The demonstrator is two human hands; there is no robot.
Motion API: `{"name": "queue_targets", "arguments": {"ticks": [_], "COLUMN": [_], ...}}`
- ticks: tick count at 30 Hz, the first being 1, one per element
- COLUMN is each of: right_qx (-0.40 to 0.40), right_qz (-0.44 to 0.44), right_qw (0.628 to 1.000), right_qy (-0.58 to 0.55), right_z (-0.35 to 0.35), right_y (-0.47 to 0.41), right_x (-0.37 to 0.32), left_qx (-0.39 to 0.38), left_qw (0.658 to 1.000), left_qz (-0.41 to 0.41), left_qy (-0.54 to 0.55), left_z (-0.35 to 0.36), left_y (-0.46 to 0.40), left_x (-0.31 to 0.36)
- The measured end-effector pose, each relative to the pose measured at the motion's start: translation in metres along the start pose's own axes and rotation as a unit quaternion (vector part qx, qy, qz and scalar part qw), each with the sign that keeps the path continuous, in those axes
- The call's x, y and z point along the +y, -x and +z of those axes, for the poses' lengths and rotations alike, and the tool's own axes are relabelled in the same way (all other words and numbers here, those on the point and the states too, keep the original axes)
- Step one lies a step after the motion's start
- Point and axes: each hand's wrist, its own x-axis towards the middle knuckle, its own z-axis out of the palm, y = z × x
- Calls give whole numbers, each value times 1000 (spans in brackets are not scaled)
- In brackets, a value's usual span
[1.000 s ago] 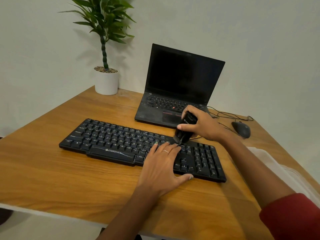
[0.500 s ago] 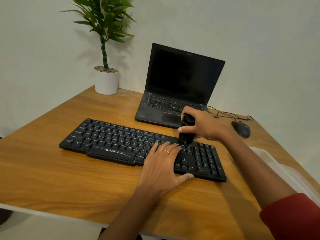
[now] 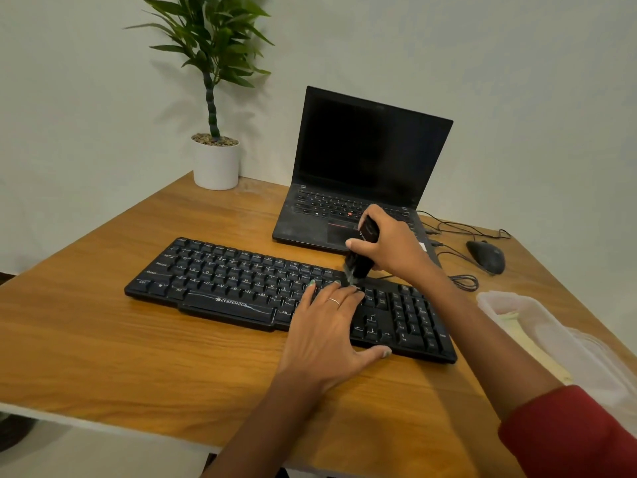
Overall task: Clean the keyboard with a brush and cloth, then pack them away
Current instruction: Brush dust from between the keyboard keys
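Note:
A black keyboard (image 3: 224, 281) lies across the middle of the wooden table (image 3: 120, 357). My left hand (image 3: 327, 332) rests flat on its right-centre keys, fingers straight, thumb at the front edge. My right hand (image 3: 393, 246) grips a black brush (image 3: 360, 257), bristles down on the upper key rows just beyond my left fingertips. A pale cloth (image 3: 510, 326) lies inside a clear plastic container (image 3: 565, 343) at the table's right edge.
An open black laptop (image 3: 362, 167) stands behind the keyboard. A black mouse (image 3: 486, 257) and its looped cable (image 3: 462, 281) lie to the right of it. A potted plant (image 3: 215, 160) stands at the back left corner. The table's near edge runs along the bottom.
The brush has swung back left and down onto the keys after a short stroke to the right. My left hand stays in place on the keyboard.

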Motion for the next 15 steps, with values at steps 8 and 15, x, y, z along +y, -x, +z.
{"name": "queue_targets", "arguments": {"ticks": [8, 15], "right_qx": [45, 3], "right_qz": [80, 114], "right_qw": [995, 993], "right_qy": [-37, -12], "right_z": [11, 8], "right_y": [-10, -19], "right_x": [-9, -15], "left_qx": [58, -21], "left_qw": [994, 982], "left_qz": [-80, -172], "left_qy": [-56, -75], "left_z": [0, -11], "left_y": [-1, -2], "left_x": [-3, 2]}}
